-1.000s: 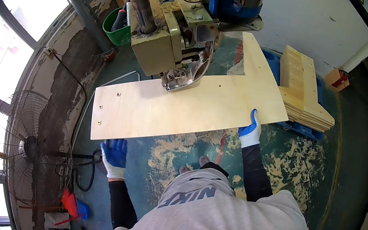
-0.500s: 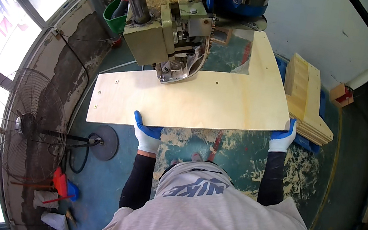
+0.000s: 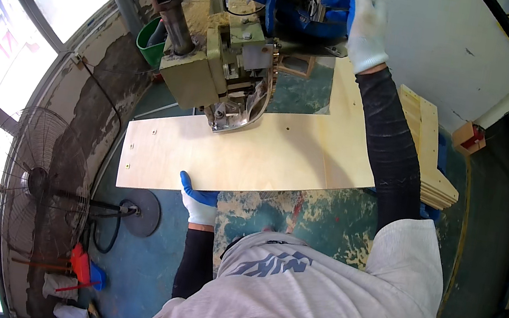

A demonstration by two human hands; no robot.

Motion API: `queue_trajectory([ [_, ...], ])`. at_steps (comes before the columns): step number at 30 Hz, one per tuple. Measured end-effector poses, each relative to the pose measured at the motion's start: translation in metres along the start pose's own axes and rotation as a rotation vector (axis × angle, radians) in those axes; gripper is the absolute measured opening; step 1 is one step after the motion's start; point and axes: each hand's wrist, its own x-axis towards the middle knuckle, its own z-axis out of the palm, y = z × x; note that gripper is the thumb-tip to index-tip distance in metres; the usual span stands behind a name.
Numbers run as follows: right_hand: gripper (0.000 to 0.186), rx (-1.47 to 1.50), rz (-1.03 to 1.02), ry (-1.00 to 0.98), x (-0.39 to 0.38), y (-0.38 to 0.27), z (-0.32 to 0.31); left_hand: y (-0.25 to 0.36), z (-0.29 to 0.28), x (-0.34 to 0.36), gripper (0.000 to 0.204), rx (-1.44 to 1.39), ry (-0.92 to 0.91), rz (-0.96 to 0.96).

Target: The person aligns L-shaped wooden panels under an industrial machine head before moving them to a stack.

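Note:
An L-shaped pale plywood panel (image 3: 268, 158) with small drilled holes lies flat under the head of a beige drilling machine (image 3: 221, 74). My left hand (image 3: 197, 195), in a blue and white glove, grips the panel's near edge. My right hand (image 3: 357, 9), gloved the same way, is raised high and rests on the blue upper part of the machine (image 3: 298, 9); its fingers curl over that part. My black-sleeved right arm crosses above the panel's right end.
A stack of pale wooden boards (image 3: 431, 160) sits to the right of the panel. A standing fan (image 3: 37, 184) with a round base (image 3: 141, 213) is on the left by the windows. A green bucket (image 3: 150, 49) stands behind the machine. Sawdust covers the blue floor.
My right hand left the panel's right edge and rose to the blue top of the machine. My left hand stayed on the near edge, and the panel sits closer under the machine head.

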Motion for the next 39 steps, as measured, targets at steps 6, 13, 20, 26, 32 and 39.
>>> queue_trajectory([
  [6,0.028,-0.026,0.069,-0.091,0.008,-0.011,0.017,0.006,-0.009,0.002,0.055,0.001,-0.006,0.012],
  [13,0.03,0.07,-0.017,0.252,0.004,0.012,0.045,0.007,-0.005,-0.002,0.055,0.025,0.009,0.001],
  [20,0.032,0.024,-0.076,0.378,0.007,0.024,0.052,0.006,-0.003,-0.003,0.054,0.0,0.047,-0.022],
  [26,0.032,-0.083,-0.061,0.374,0.009,0.02,0.047,0.003,-0.006,0.003,0.054,0.0,0.024,-0.042],
  [32,0.032,0.021,0.038,0.007,-0.021,0.019,0.04,0.01,-0.008,0.003,0.052,0.014,0.033,-0.016],
  [39,0.031,-0.255,0.059,0.0,-0.027,0.007,0.046,0.01,-0.01,0.003,0.051,0.016,0.026,-0.011],
])
